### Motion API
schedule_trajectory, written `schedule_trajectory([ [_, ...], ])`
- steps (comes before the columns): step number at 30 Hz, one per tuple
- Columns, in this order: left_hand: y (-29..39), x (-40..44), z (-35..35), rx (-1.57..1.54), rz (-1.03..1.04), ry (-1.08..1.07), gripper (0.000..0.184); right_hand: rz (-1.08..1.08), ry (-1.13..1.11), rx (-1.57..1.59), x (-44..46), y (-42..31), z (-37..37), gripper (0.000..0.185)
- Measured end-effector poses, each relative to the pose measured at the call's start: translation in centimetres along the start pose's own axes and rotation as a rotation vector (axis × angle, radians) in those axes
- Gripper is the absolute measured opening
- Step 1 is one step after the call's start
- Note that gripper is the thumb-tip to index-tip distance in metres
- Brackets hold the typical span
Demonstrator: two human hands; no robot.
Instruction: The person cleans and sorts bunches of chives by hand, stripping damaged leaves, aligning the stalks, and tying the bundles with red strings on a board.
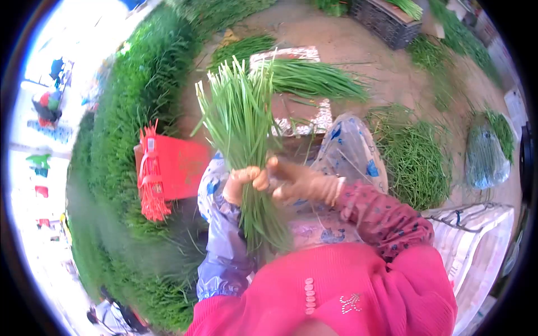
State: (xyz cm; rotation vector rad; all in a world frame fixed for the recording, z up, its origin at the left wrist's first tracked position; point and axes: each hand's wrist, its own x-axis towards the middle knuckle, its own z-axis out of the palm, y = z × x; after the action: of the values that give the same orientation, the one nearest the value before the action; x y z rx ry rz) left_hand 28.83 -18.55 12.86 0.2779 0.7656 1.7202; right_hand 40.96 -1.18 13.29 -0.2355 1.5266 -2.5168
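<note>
My left hand (244, 183), in a tan glove, is wrapped round the middle of a bunch of garlic chives (238, 112). The pale cut ends point up and away from me, while the green leaf ends hang toward my lap. My right hand (305, 182), gloved too, is just right of the bunch with thumb and fingers apart. I see nothing between them; whether the fingertips touch the stalks, I cannot tell. Beyond the bunch, more chives (316, 78) lie across a board with a speckled white edge (319, 117).
A red packet (182, 168) with a bundle of red ties (151, 185) lies on the tall green pile (129, 140) at left. Loose greens (414, 157) cover the floor at right, near a clear plastic bag (485, 157) and white-lined container (476, 235). A dark crate (384, 25) stands behind.
</note>
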Motion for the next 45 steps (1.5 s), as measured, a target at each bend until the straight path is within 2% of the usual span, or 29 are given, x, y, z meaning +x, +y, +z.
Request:
schedule_trajectory([
  [1,-0.1,-0.4,0.6,0.089,-0.029,0.054,0.061,-0.012,0.030,-0.007,0.4,0.3,0.0,0.034],
  [3,-0.4,-1.1,1.5,0.168,-0.067,0.059,0.067,0.302,-0.096,-0.167,1.1,0.7,0.2,0.042],
  [4,-0.6,-1.4,1.9,0.169,-0.079,0.073,0.069,0.307,-0.072,-0.164,1.1,0.9,-0.1,0.042],
  [5,-0.6,-1.4,2.5,0.184,-0.088,0.071,0.063,0.225,-0.027,-0.618,1.3,0.9,-0.6,0.042],
  [7,-0.7,-2.2,3.2,0.199,-0.132,0.149,0.053,0.148,0.025,-1.059,1.5,2.0,-2.1,0.043],
  [8,-0.9,-2.7,2.9,0.194,-0.145,0.148,0.053,-0.233,0.210,-0.487,1.7,2.7,-3.0,0.041],
  [10,-1.2,-3.4,1.6,0.399,-0.292,0.060,0.051,-0.459,0.466,0.389,1.5,2.7,-4.9,0.036],
  [11,-1.7,-3.7,0.5,0.441,-0.362,0.051,0.049,-0.321,0.547,0.671,1.1,1.4,-5.7,0.033],
  [12,-2.4,-4.1,-0.8,0.432,-0.372,0.048,0.049,-0.316,0.559,0.674,0.7,0.4,-6.4,0.033],
  [13,-3.3,-4.7,-2.0,0.501,-0.364,0.055,0.042,-0.303,0.692,0.586,0.3,-0.6,-7.1,0.033],
  [14,-3.4,-4.7,-1.2,0.569,-0.354,0.066,0.036,-0.285,0.819,0.495,0.1,-1.3,-7.8,0.034],
  [15,-3.3,-5.1,0.0,0.489,-0.367,0.135,0.031,-0.276,0.823,0.498,0.0,-1.8,-8.3,0.034],
  [17,-3.6,-5.4,-0.5,0.506,-0.403,0.139,0.033,-0.400,0.924,0.556,-0.1,-2.4,-9.3,0.033],
  [22,-3.8,-5.6,0.9,0.466,-0.461,0.069,0.040,-0.313,0.924,0.280,-1.3,-3.9,-12.0,0.030],
  [24,-3.5,-5.2,2.8,0.252,-0.463,0.102,0.044,-0.272,1.002,0.293,-1.4,-4.9,-12.4,0.027],
  [25,-4.3,-6.1,1.1,0.247,-0.467,0.102,0.044,-0.274,1.113,0.158,-2.0,-5.7,-12.8,0.025],
  [26,-5.6,-7.8,-2.4,0.280,-0.456,0.087,0.047,-0.269,1.116,0.157,-2.7,-6.2,-13.9,0.025],
  [28,-6.3,-9.3,-6.0,0.307,-0.450,0.076,0.050,-0.397,1.148,0.541,-4.2,-7.0,-16.9,0.023],
  [29,-6.5,-9.9,-6.7,0.268,-0.431,0.009,0.051,-0.417,1.191,0.434,-5.3,-7.7,-18.0,0.020],
  [30,-5.9,-9.8,-5.3,0.263,-0.432,0.035,0.045,-0.435,1.229,0.326,-6.7,-8.6,-19.1,0.018],
  [32,-5.4,-10.0,-4.7,0.252,-0.428,0.072,0.040,-0.556,1.290,0.319,-9.8,-10.2,-21.2,0.016],
  [33,-5.5,-10.5,-5.8,0.320,-0.411,0.035,0.033,-0.427,1.430,-0.051,-13.2,-10.0,-24.8,0.018],
  [35,-5.3,-11.1,-6.3,0.556,-0.321,0.011,0.022,-0.339,1.632,-0.199,-15.5,-12.0,-24.2,0.025],
  [37,-4.8,-10.8,-4.3,0.476,-0.328,0.108,0.021,-0.377,1.706,0.039,-16.5,-14.4,-20.7,0.029],
  [39,-4.1,-10.1,-2.0,0.344,-0.361,0.246,0.020,-0.568,1.422,0.208,-19.2,-14.2,-22.0,0.023],
  [40,-3.9,-10.0,-1.9,0.344,-0.361,0.252,0.020,-0.564,1.418,0.212,-18.8,-14.0,-20.9,0.023],
  [42,-3.4,-9.6,-1.8,0.230,-0.363,0.228,0.040,-0.267,1.255,-0.079,-16.9,-13.5,-16.8,0.028],
  [45,-3.3,-9.1,-1.5,0.223,-0.325,0.184,0.043,-0.041,0.846,-0.752,-13.7,-11.0,-11.3,0.023],
])
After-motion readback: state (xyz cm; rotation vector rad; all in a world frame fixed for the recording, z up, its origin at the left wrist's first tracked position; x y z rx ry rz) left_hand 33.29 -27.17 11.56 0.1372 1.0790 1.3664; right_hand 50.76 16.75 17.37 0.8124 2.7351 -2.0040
